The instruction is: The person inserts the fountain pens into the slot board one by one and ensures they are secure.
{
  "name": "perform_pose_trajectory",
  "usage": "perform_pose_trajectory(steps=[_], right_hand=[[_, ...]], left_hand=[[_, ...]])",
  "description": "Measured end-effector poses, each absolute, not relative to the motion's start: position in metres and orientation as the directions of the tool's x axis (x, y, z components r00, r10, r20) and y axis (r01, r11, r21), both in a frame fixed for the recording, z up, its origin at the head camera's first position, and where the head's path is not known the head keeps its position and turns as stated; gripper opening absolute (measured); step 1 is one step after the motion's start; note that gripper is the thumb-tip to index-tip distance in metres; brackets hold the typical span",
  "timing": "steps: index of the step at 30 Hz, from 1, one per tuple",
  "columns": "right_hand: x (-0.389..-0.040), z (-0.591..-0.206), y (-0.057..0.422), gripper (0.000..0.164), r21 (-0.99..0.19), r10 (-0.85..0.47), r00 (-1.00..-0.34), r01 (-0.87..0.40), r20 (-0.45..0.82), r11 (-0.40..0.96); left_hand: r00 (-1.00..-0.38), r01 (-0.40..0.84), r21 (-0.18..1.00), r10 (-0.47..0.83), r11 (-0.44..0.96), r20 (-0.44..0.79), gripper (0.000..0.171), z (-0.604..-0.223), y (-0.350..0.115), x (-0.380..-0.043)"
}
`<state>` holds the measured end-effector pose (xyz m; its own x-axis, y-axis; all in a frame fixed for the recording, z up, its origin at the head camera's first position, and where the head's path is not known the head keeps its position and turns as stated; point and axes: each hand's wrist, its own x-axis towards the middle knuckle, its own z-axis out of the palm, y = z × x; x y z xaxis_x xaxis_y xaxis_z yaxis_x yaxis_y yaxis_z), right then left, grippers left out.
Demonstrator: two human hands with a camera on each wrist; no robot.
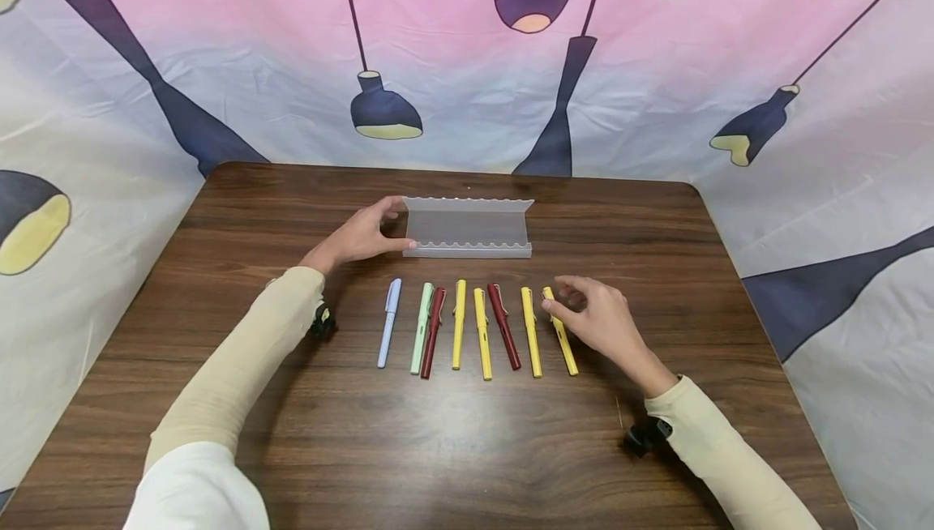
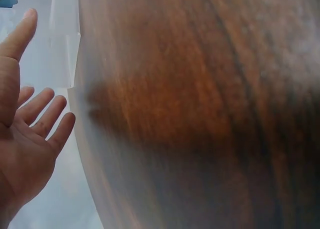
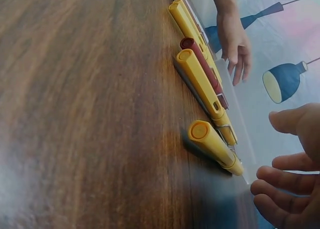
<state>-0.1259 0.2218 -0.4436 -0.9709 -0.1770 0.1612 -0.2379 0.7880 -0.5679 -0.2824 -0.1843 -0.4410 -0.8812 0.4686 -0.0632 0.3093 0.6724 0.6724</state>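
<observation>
Head view: left hand [image 1: 361,233] at the tray [image 1: 467,252], right hand [image 1: 604,323] likely reaching for a yellow pen [image 1: 565,344] to pinch, all fingers open.

We count four yellow pens [image 1: 458,326], two red pens [image 1: 504,326], one green pen [image 1: 421,329], one blue pen [image 1: 389,322]. We see one tray [image 1: 467,228].

We see 8 capped pens [image 1: 482,334] lying in a row, 1 blue [image 1: 390,323], 1 green [image 1: 422,328], 2 red [image 1: 433,333], 4 yellow [image 1: 531,331], beyond them a clear tray [image 1: 467,228] with scalloped edges
</observation>
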Motion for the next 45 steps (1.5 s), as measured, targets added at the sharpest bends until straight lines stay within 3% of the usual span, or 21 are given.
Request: perform_pose_trajectory(steps=[9, 45], right_hand=[[-0.129, -0.445, 0.220, 0.048, -0.581, -0.154, -0.984, -0.176, 0.088, 0.794], [-0.139, -0.455, 0.216, 0.048, -0.571, -0.177, -0.983, -0.123, -0.040, 0.812]], left_hand=[[-0.872, 0.298, 0.695, 0.483, 0.654, -0.080, 0.095, -0.448, -0.185, -0.285], [-0.878, 0.257, 0.708, 0.464, 0.658, -0.114, 0.094, -0.450, -0.185, -0.286]])
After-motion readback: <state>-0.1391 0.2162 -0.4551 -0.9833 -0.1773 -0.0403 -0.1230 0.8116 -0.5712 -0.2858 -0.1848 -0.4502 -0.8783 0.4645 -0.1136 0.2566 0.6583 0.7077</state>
